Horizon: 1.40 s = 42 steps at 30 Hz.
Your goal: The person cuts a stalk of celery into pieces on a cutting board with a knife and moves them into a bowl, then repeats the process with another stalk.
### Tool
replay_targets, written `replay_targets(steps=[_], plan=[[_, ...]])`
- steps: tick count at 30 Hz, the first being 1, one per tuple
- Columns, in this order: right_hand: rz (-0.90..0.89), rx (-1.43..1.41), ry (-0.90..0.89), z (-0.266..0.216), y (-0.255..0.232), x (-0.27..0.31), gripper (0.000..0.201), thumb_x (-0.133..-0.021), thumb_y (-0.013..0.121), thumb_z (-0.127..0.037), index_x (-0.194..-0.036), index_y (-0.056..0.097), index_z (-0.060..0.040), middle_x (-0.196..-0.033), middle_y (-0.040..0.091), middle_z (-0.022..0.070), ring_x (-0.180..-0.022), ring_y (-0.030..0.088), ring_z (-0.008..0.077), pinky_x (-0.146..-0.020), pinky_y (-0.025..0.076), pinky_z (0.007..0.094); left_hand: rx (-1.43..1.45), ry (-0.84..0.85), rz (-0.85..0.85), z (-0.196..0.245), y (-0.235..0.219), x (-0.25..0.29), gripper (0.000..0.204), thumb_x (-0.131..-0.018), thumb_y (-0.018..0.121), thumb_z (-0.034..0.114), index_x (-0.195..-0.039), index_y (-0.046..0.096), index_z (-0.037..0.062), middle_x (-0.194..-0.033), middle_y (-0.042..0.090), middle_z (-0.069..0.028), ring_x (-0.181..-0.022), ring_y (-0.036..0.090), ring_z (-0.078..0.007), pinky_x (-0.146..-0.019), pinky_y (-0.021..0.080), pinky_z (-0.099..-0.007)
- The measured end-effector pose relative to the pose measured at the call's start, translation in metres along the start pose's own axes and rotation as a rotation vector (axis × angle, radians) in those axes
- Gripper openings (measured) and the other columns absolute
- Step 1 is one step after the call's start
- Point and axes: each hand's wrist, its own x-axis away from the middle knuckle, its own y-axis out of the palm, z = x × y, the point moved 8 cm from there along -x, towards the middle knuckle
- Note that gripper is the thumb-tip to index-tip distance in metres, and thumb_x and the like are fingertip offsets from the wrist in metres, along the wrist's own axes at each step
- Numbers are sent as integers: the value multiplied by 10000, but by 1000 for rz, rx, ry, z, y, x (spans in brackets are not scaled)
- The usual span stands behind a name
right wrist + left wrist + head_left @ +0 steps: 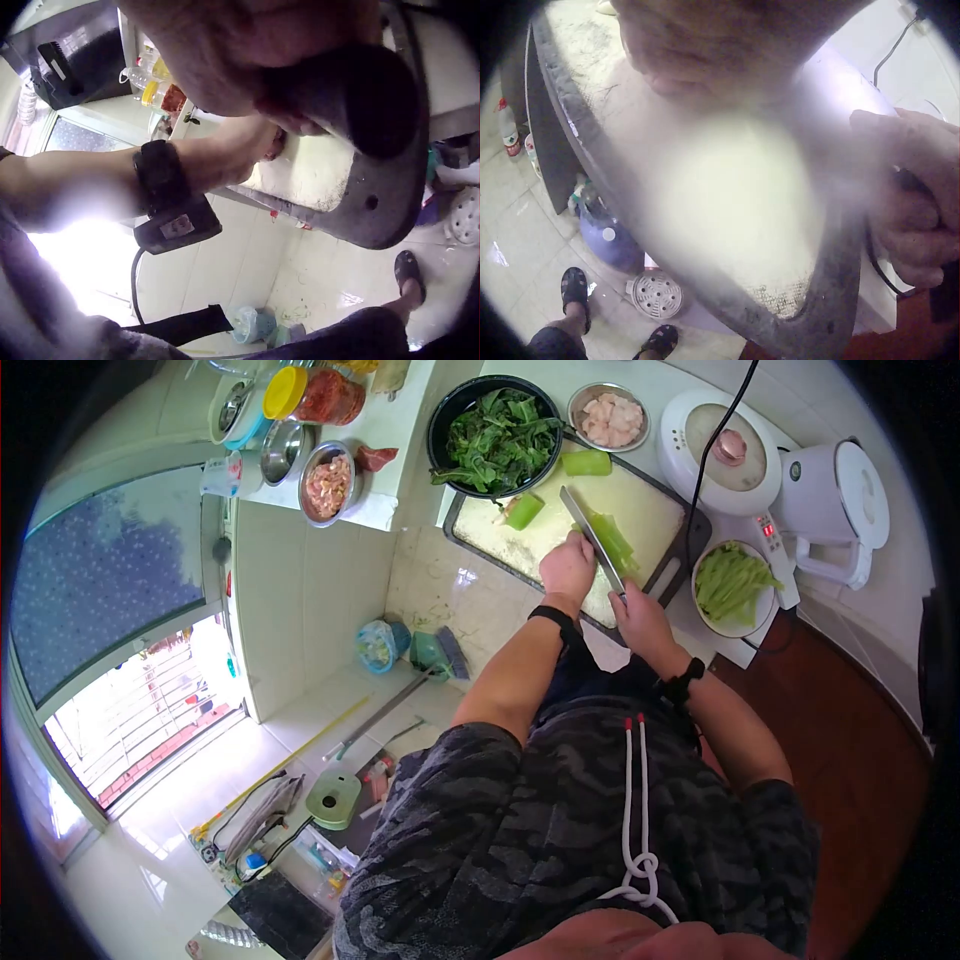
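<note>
The knife [590, 535] is over the cutting board [655, 488], its handle toward the near edge. The right hand [645, 625] is clamped on this handle. The left hand [568, 568] is just beside the blade; I cannot tell whether its fingers grip something. Green strips [612, 543] lie on the blade's other side. At the board's far left corner stands a black pot [470, 400] with leaves.

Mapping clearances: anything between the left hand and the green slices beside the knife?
Yes: the knife, gripped by the right hand. In the head view its blade runs between the left hand and the green slices. Nothing else visible stands there.
</note>
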Motion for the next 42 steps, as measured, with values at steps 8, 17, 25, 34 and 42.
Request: replay_targets(steps=[8,17,25,34,42], plan=[[-71,-15,73,8,-4,22,299,-961,512,-280,-1067,512,0,-778,624,267,-764,605,465,-680,458,545,25,-16,16,-3,5,-2,257,-942,464,308,-867,577,90,-670,643,-197,-633,638,-396,-600,502,-515],[-56,-72,64,2,-18,19,302,-953,528,-280,-1061,524,1,-801,626,266,-774,605,463,-669,456,529,21,-12,20,-4,4,-1,262,-945,463,304,-858,576,84,-668,646,-196,-627,640,-394,-596,509,-507],[-51,-26,35,6,-3,5,304,-959,520,-283,-1062,528,3,-784,632,255,-764,617,449,-665,463,525,35,-1,11,-5,5,-2,266,-951,454,300,-870,580,80,-671,645,-201,-633,640,-399,-601,507,-511],[67,101,-4,-7,-2,-6,317,-963,505,-313,-1101,520,-28,-771,651,232,-720,632,431,-645,484,537,141,-200,38,-27,-3,10,315,-950,463,322,-876,623,61,-743,655,-234,-731,644,-423,-679,505,-528],[8,145,-32,-8,-2,6,296,-963,514,-293,-1092,508,-27,-722,641,222,-686,628,427,-613,476,533,137,-201,1,-18,-3,6,293,-940,484,320,-900,633,71,-772,663,-226,-763,648,-420,-706,509,-511]])
